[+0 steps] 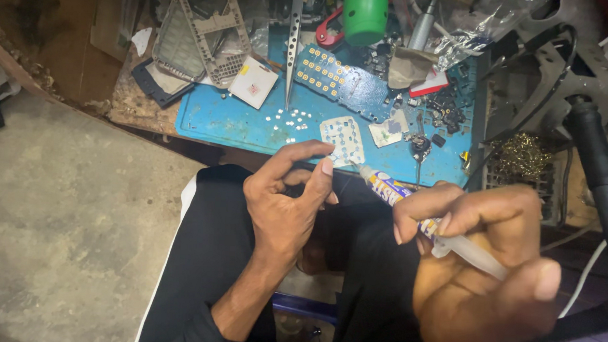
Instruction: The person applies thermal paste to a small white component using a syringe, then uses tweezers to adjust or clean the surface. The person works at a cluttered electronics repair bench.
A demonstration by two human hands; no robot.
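While both hands sit low over the lap, the blue mat (231, 123) on the bench serves as reference for all positions.

Right hand (481, 268): fingers clamped around a syringe-style paste tube (411, 210), thumb on the clear plunger end. Tube tilted, nozzle tip pointing up-left toward the near edge of the mat, close to the left hand's fingertips.

Left hand (289, 198): just below the mat's near edge, thumb and forefinger drawn together in a pinch. Whether anything small sits in the pinch: cannot tell.

On the mat:
- white keypad membrane sheet (343, 138), near edge, just above the left forefinger.
- scatter of small white dots (286, 119), left of the membrane.
- blue circuit board (339, 80) with rows of yellow contact pads, centre, lying diagonally.
- metal tweezers (294, 40), upright in view, tip down toward the dots.
- small white square piece (253, 83), far-left corner.
- dark small parts (447, 109), right side.

Off the mat: grey phone frame (207, 30) beyond its far-left corner; green cylinder (365, 13) beyond its far edge.
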